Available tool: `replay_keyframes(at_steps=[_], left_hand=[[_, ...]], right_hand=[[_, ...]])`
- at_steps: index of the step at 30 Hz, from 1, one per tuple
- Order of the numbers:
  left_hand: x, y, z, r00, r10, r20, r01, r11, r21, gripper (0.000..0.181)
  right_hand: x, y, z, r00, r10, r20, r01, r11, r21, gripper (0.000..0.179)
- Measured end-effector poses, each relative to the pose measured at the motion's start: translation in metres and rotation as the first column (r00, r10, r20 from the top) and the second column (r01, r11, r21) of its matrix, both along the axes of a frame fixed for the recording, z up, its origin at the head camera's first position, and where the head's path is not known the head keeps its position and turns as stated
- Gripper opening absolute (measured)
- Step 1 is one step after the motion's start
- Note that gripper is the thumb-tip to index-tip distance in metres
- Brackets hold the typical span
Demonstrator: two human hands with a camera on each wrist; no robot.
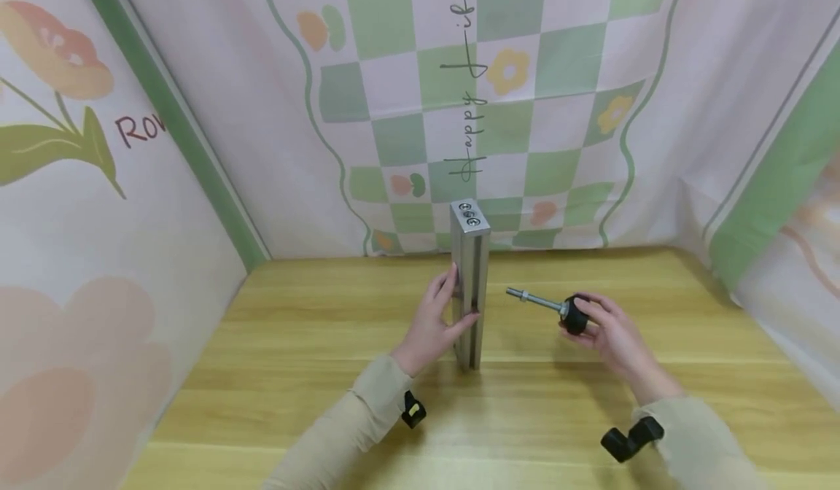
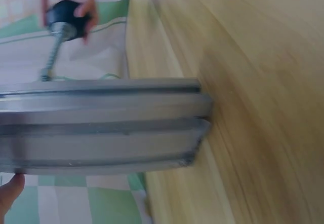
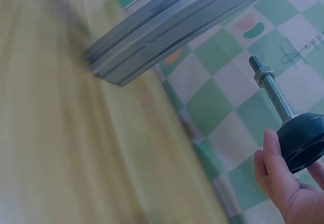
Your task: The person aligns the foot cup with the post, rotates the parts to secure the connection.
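A flat, yellow-brown tabletop with a wood-grain surface (image 1: 341, 315) spreads beneath both grips, reaching out past them to either side and on to a straight far edge beyond. Thin, pale seams (image 1: 525, 361) cross it from side to side. Below the grip of the left hand (image 1: 433, 322), the lower end of an upright, silver-grey, grooved metal bar (image 1: 471, 278) is at the wood, resting or just clear, which cannot be told. A soft shadow (image 2: 217, 74) falls beside that end.
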State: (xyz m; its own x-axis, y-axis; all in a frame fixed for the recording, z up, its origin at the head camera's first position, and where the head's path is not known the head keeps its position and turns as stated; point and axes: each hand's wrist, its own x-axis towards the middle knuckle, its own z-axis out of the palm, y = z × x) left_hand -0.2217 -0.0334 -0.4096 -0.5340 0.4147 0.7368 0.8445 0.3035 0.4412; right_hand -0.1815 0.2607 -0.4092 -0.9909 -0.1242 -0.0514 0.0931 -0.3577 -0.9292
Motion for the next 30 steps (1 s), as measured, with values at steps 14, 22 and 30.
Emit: replay_keyframes(at_steps=[14,22,30], left_hand=[[-0.002,0.001,-0.007,0.999,-0.026,0.045,0.023,0.997,0.071,0.109],[-0.002,0.001,-0.007,0.997,-0.046,0.058,0.04,0.995,0.096,0.11],[-0.003,-0.002,-0.007,0.981,-0.109,0.158,0.091,0.989,0.113,0.104]], right_hand=[[-0.024,-0.015,0.118,0.946,-0.144,-0.29,0.077,0.97,-0.23,0.014],[-0.026,-0.047,0.167,0.923,-0.164,-0.347,0.19,0.981,0.042,0.049],[-0.03,-0.069,0.189,0.872,-0.143,-0.468,0.287,0.923,0.254,0.049]])
